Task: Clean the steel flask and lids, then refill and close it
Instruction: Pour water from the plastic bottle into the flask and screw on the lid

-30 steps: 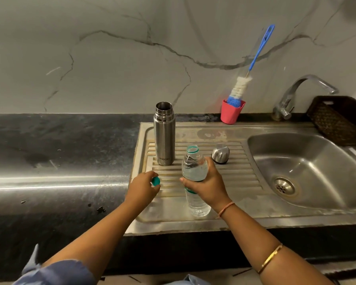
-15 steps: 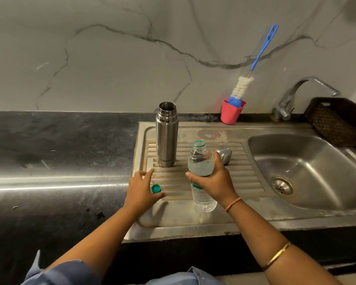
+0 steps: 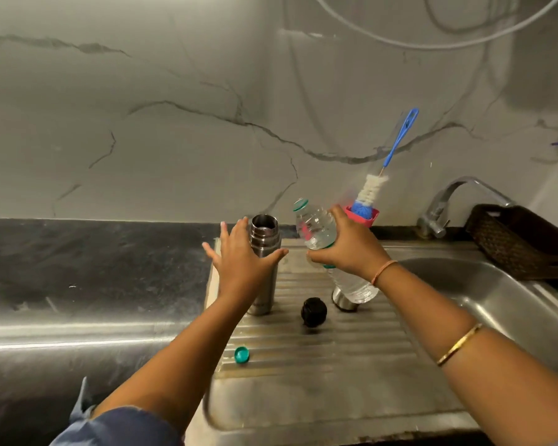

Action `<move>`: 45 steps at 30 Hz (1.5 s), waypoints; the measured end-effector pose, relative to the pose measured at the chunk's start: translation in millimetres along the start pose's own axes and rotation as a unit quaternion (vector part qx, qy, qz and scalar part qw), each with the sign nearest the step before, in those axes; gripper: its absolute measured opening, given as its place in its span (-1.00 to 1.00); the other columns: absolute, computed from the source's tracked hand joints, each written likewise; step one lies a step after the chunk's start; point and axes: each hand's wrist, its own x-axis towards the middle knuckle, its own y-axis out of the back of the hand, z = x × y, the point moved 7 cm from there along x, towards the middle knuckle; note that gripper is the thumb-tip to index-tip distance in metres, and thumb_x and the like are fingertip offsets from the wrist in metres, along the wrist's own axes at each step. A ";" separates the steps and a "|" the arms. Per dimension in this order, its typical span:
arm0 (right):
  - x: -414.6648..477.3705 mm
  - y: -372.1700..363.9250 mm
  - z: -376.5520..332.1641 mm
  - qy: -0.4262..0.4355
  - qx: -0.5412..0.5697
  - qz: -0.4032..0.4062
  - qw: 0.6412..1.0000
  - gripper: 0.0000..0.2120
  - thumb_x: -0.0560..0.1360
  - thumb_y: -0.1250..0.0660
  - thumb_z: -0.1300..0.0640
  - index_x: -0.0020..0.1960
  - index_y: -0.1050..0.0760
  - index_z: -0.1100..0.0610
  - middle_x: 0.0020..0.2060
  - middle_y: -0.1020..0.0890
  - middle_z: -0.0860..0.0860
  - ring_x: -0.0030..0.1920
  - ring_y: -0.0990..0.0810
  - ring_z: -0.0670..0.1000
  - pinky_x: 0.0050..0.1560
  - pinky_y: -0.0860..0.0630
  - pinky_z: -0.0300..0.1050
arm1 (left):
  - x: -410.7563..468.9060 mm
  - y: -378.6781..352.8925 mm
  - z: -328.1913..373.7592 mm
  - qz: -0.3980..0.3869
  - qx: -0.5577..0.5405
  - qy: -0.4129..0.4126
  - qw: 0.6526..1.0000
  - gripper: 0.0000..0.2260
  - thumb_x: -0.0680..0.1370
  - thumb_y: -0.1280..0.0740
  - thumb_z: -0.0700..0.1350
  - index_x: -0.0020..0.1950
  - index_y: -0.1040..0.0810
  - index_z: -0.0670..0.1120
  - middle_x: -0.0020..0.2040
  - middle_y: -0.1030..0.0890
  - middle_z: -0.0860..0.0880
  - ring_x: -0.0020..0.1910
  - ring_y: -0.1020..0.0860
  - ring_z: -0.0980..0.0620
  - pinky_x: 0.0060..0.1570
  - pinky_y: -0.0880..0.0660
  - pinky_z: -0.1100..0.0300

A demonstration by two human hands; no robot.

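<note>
The steel flask [image 3: 264, 239] stands upright and uncapped on the ribbed draining board [image 3: 335, 346]. My left hand [image 3: 242, 262] spreads its straight fingers around the flask's upper body. My right hand [image 3: 351, 246] grips a clear plastic water bottle [image 3: 316, 226], lifted off the board and tilted with its open neck toward the flask mouth. A black inner lid [image 3: 313, 312] lies on the board. The steel outer cup lid [image 3: 343, 302] sits behind the bottle's base. The bottle's teal cap [image 3: 242, 354] lies near the board's front left.
A red cup [image 3: 369, 218] holding a blue-handled bottle brush [image 3: 400, 136] stands against the marble wall. The sink basin [image 3: 503, 304] and tap [image 3: 445, 204] are at right, with a dark woven basket [image 3: 522, 243] behind. Dark counter [image 3: 94, 268] runs to the left.
My left hand let go of the teal cap and rose to the flask. My right hand lifted the bottle off the board and tilted it toward the flask mouth. The camera moved closer.
</note>
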 end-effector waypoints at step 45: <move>51.3 17.2 -9.2 0.075 -0.358 -0.047 0.930 -0.32 0.33 -0.44 -0.14 0.32 -0.23 0.02 0.08 -0.56 0.08 0.06 -0.52 0.14 -0.01 -0.51 0.01 | 8.3 -27.3 2.8 -0.054 0.041 -0.015 0.998 -0.33 0.55 -0.19 0.21 0.51 -0.04 -0.10 0.56 -0.05 -0.08 0.54 0.23 -0.07 0.32 0.47 -0.07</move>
